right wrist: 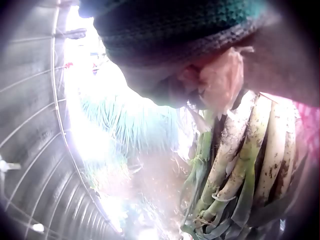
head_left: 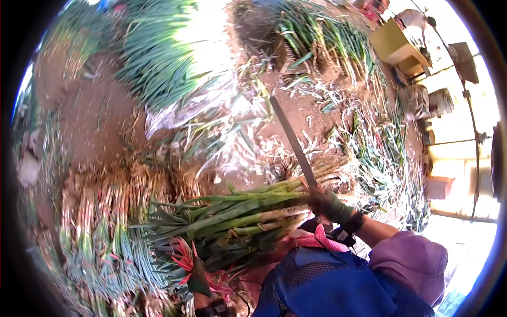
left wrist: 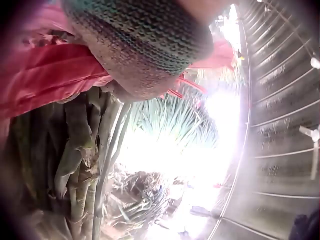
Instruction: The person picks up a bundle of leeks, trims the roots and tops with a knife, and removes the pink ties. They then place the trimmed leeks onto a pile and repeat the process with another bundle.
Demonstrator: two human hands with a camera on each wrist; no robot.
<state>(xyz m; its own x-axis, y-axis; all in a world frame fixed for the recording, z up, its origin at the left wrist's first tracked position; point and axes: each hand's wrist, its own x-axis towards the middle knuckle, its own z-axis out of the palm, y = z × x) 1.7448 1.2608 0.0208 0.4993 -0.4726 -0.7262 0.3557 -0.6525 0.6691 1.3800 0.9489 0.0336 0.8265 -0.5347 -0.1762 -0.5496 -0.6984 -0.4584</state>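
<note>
A bundle of long green onions [head_left: 248, 211] lies across the person's lap, leaves to the left and pale stalks to the right. In the head view the gloved right hand [head_left: 338, 208] grips a long, narrow knife [head_left: 293, 140] over the stalk end, its blade pointing up and away. At the leafy end, the gloved left hand [head_left: 198, 277] holds red plastic strips [head_left: 182, 256], which fan out past the fingers. In the left wrist view a broad red strip [left wrist: 50, 75] runs from under that glove across the stalks. Dirt-specked pale stalks [right wrist: 240, 155] show below the right hand in the right wrist view.
Rows of tied onion bundles [head_left: 111, 227] lie at left. A large onion pile [head_left: 163, 53] stands beyond, by a plastic sheet [head_left: 185, 108]. Leaf scraps [head_left: 380, 153] cover the ground at right, near a yellowish box [head_left: 393, 42].
</note>
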